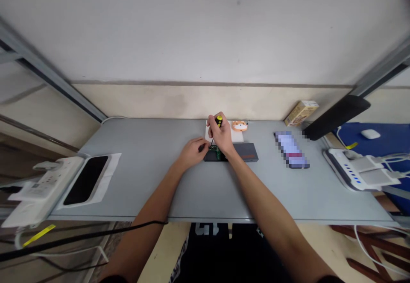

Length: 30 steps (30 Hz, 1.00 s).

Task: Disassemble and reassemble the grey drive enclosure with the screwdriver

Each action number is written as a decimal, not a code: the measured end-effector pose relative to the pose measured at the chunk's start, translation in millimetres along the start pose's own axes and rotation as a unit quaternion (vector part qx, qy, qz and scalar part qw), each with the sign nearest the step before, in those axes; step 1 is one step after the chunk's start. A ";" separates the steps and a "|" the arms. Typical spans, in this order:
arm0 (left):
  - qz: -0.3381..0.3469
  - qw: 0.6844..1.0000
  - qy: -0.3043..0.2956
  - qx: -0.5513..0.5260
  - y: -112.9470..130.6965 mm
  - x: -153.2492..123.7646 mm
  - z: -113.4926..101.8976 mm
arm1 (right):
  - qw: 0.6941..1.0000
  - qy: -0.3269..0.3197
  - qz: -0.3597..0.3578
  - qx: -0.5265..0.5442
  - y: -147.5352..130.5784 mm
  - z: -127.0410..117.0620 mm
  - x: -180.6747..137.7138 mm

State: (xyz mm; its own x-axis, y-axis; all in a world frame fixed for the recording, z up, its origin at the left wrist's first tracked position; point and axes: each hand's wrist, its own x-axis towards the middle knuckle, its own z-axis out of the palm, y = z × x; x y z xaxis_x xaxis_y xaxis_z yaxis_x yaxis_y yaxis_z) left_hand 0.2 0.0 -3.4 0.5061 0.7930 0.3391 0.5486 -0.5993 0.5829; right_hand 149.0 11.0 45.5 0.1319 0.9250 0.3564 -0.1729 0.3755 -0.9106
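Note:
My right hand (221, 137) is closed around a screwdriver (218, 122) with a yellow and black handle, held upright with its tip down on a small black device (214, 154) whose green circuit board shows. My left hand (192, 152) is closed at the device's left end, fingers pinched against it. A dark grey cover (248, 151) with red marking lies just right of the device. Behind the hands lies a white pad (237, 137) with a small orange animal-shaped figure (239, 125) on it.
A grey table (153, 180) stands against a wall. A black phone (86, 179) on white paper lies at the left, a power strip (41, 184) beyond it. A blurred phone (291, 149), a yellow box (301, 113), a black lamp arm (336, 116) and a white charger hub (355, 169) are to the right.

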 end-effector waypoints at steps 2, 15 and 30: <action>0.001 1.000 -0.006 0.002 0.1 0.2 -0.3 | 1.000 0.016 -0.008 0.015 -0.8 -3.8 -3.0; 0.015 1.000 -0.012 0.022 -1.3 0.2 -1.2 | 0.988 0.047 0.046 0.139 -1.4 -23.7 -3.8; 0.019 1.000 -0.009 0.017 -3.7 0.0 -1.2 | 0.990 0.036 0.056 0.127 0.7 -20.1 -4.9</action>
State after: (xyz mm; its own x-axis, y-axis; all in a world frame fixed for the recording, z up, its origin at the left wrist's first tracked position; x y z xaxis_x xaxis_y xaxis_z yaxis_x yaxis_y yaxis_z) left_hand -2.6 2.3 -4.6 0.5394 0.7672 0.3471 0.5508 -0.6333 0.5437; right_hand 167.8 5.6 38.9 0.1648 0.9586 0.2324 -0.4295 0.2818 -0.8580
